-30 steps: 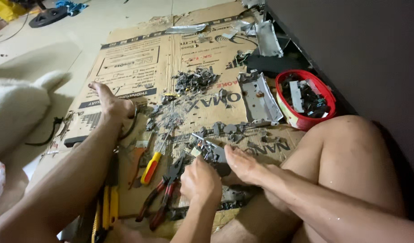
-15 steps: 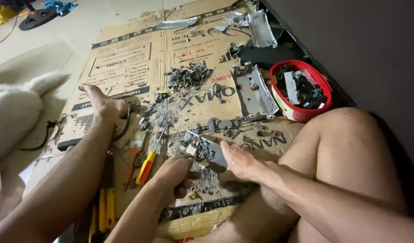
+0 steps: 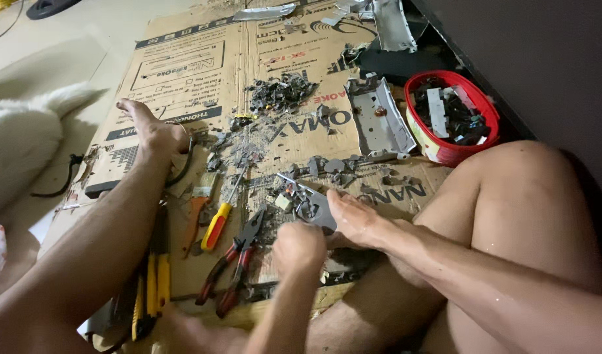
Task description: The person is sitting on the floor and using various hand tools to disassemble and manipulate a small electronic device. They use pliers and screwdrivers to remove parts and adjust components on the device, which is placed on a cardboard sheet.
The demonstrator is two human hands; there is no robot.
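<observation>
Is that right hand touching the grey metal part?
Touching. The head view shows the right hand resting its fingers on the grey metal part, with no gap.

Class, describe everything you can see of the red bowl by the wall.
The red bowl is a round, shallow tub, seemingly plastic, with a bright red rim and a paler band on its side. It sits upright at the cardboard sheet's right edge, beside the dark wall, just above a bare knee. It holds dark scrap pieces and grey strips. No hand touches it.

A yellow-handled screwdriver (image 3: 220, 221) and red-handled pliers (image 3: 230, 270) lie on brown cardboard (image 3: 183, 72) printed in black. The bowl (image 3: 453, 152) is red, the metal bracket (image 3: 383, 118) grey.
</observation>
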